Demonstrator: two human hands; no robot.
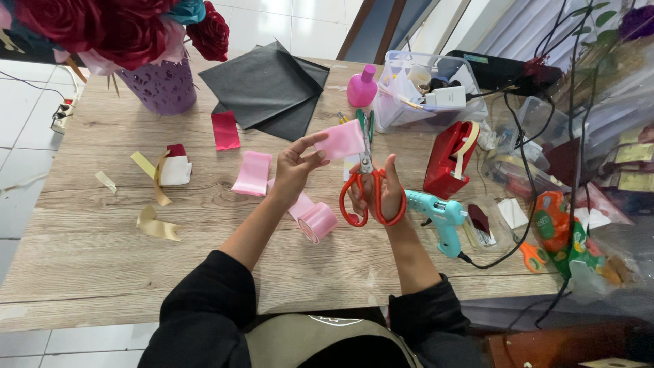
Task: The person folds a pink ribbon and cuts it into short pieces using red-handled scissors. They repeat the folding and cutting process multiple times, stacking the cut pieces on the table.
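Left hand [294, 167] is pinching a pink ribbon piece [340, 140]; right hand [381, 194] is gripping red scissors [368, 184] beside it, blades touching the ribbon

head camera looks down, close over table [102, 272].

A teal glue gun [441, 219], red tape dispenser [449, 159] and black paper sheets [266, 88] lie on the wooden table [102, 252]

Pale wood-grain table [102, 272]; white tiled floor [20, 109] (daylit); window frame [381, 24] beyond.
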